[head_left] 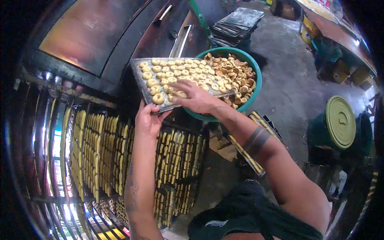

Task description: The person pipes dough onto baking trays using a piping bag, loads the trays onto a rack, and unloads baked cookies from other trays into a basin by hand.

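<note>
A metal baking tray [138, 72] holds rows of pale yellow ring-shaped cookies [158, 99]. My left hand [150, 119] grips the tray's near edge, with the thumb at the rim and the other fingers underneath. Over the cookies lies my right hand [192, 97], its fingers stretched out across them, holding nothing. The tray's far end reaches over a green basin [258, 76]. Inside the basin, browner ring-shaped cookies [240, 76] are heaped, and the tray hides part of them.
At the left stands a rack [100, 196] with several trays of cookies. A dark oven front [80, 36] rises behind it. Stacked flat trays [238, 24] sit beyond the basin. To the right are a lidded bin [341, 122] and a table [332, 30].
</note>
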Tool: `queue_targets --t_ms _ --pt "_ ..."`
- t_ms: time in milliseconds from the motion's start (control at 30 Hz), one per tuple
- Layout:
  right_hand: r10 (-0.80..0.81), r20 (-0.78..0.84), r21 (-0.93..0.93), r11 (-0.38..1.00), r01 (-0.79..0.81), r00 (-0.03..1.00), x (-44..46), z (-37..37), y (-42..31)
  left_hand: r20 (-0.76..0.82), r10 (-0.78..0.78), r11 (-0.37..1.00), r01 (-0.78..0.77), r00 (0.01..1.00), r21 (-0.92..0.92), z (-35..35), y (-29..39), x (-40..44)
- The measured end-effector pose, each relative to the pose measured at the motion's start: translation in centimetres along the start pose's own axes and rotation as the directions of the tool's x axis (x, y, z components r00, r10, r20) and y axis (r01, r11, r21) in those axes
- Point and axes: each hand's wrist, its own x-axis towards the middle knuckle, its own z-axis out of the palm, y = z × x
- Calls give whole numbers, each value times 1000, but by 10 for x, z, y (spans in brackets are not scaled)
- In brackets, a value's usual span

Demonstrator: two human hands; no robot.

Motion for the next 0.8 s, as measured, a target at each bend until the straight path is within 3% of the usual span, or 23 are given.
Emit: queue_targets --t_ms 100,133,300,433,533,567,667,733,800 --pt "-10 -36 -51 999 8 999 27 4 12 -14 7 995 -6 1000 95 17 18 17" --pt "31 -44 42 999 -29 999 33 3 17 -14 5 994 -4 1000 105 21 23 21" --pt "30 -117 -72 997 -39 993 48 -11 65 -41 -21 991 26 999 128 26 35 34" --pt "-100 -122 -221 973 71 987 40 -23 128 -39 -50 982 56 998 180 23 41 38" --pt "-75 -48 -366 929 52 996 42 -27 157 -79 -44 980 58 996 189 36 49 36" --pt "-16 -94 -303 953 -13 995 44 -30 163 -78 -36 978 51 996 202 36 55 39" --pt "137 -40 -395 908 -142 990 56 -37 201 -83 -75 971 91 994 219 44 75 48" --pt "359 6 -419 849 -323 934 83 -41 214 -116 -101 962 126 988 241 42 85 60" --pt "358 -48 -374 859 -349 932 114 -46 187 -181 -122 956 165 976 243 44 92 65"
